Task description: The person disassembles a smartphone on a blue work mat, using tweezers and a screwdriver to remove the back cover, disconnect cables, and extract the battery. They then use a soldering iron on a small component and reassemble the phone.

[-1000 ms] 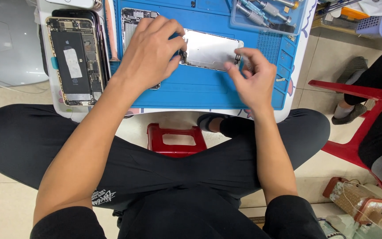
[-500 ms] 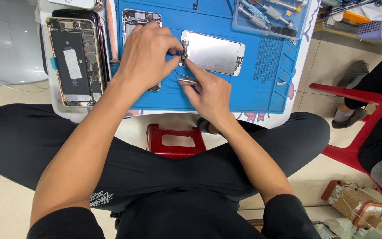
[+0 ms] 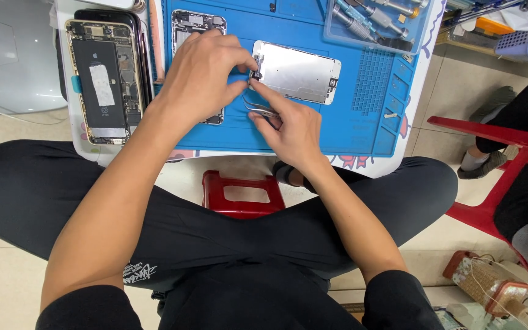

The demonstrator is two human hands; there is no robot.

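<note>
A silver phone screen panel point(image 3: 297, 72) lies back-up on the blue work mat point(image 3: 362, 122). My left hand point(image 3: 206, 76) pinches the panel's left end with thumb and fingers. My right hand point(image 3: 291, 125) grips metal tweezers point(image 3: 259, 110), and its forefinger reaches up to the same left end of the panel. Under my left hand lies an opened phone body point(image 3: 194, 24), mostly hidden. The two hands almost touch at the panel's corner.
A second opened phone point(image 3: 104, 79) with its battery showing lies at the left on the white table. A clear tray of screwdrivers point(image 3: 374, 21) sits at the mat's top right. A red stool point(image 3: 239, 195) stands below the table; a red chair point(image 3: 502, 177) and another person's leg are at right.
My right hand moved left from the panel's right end to its left end, bringing the tweezers. The panel shifted slightly. My left hand stayed at the panel's left end.
</note>
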